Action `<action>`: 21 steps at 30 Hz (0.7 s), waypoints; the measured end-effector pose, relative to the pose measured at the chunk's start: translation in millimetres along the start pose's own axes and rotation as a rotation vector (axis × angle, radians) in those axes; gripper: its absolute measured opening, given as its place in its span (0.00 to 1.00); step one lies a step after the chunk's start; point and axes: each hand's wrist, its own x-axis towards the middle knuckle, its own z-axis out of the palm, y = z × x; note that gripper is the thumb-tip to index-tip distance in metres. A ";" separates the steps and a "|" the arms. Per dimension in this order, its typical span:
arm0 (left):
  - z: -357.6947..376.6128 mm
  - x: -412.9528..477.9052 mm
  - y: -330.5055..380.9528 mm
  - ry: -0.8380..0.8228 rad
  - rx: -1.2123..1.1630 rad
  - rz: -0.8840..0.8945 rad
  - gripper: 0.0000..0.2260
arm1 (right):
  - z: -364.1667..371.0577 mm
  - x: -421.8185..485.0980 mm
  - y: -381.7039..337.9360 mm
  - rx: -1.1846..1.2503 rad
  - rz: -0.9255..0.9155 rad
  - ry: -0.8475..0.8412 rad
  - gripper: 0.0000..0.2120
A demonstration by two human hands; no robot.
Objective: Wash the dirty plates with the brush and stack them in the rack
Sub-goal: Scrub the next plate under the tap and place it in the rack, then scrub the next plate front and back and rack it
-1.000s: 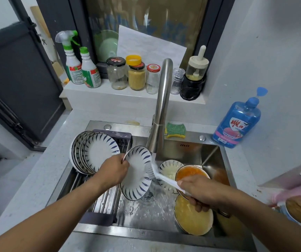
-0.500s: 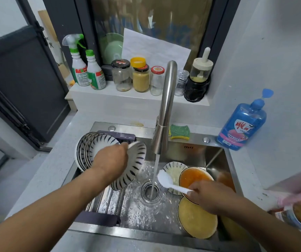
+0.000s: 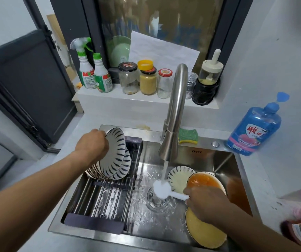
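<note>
Stacking now: the left hand (image 3: 91, 146) grips a washed striped plate (image 3: 112, 148) by its top rim, fingers curled over the edge, and holds it on edge against the stack (image 3: 109, 172) standing in the rack (image 3: 106, 195).
Plate position: it touches the front plate of the stack and leans the same way. I cannot tell whether its bottom edge is down between the rack bars, as that part is hidden.
Doing it well: I'd seat the bottom edge on the bars first and match the tilt of its neighbours. The fingers should open only once the plate rests its weight on the stack.
Grip note: wet glaze probably slides, so a firm pinch on the rim beats a loose hold.
Right hand (image 3: 202, 202): clamped on the white handle of the brush (image 3: 161, 190), with the bristle head right under the stream from the tap (image 3: 175, 113), over the drain (image 3: 157, 201).
Brush tip: rinsing it here looks sensible, clean bristles for the next plate.
Dirty plates: three wait on the right of the sink (image 3: 191, 155). They are a striped plate (image 3: 178, 179), an orange-smeared plate (image 3: 204, 180) overlapping it, and a yellow-coated plate (image 3: 202, 231) nearest the person.
Watch for: a knock against the stack could tip the whole row, so ease the plate in gently.
</note>
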 end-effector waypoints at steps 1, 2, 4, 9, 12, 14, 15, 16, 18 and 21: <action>3.6 3.3 -1.4 -0.014 0.001 -0.009 0.09 | 1.1 3.6 -1.3 -0.004 -0.007 0.008 0.13; 7.4 5.7 -2.3 -0.031 0.008 -0.014 0.08 | 2.0 5.0 -2.0 -0.010 -0.015 0.013 0.12; 15.5 9.1 -4.6 -0.058 0.024 -0.020 0.08 | 3.0 8.1 -3.4 -0.010 -0.026 0.019 0.13; 37.2 11.5 -8.9 -0.066 0.050 -0.035 0.20 | 9.2 10.6 -0.2 0.017 -0.017 -0.013 0.14; 50.2 13.7 -9.1 -0.079 0.035 -0.047 0.19 | 9.7 11.4 1.9 0.034 -0.012 -0.031 0.15; 54.4 17.8 -10.5 -0.095 0.062 -0.054 0.18 | 9.5 13.2 3.8 0.047 -0.010 -0.035 0.15; 54.1 19.2 -13.0 -0.099 0.096 -0.056 0.18 | 8.5 13.3 4.1 0.047 -0.009 -0.032 0.15; 54.1 21.3 -15.1 -0.108 0.144 -0.057 0.19 | 8.8 14.4 5.6 0.045 -0.005 -0.028 0.15; 52.9 24.1 -19.6 -0.126 0.256 -0.044 0.22 | 8.8 16.5 8.0 0.033 -0.002 -0.017 0.15; 55.9 29.3 -22.6 -0.137 0.397 -0.014 0.24 | 6.7 20.7 10.5 -0.001 0.022 -0.004 0.15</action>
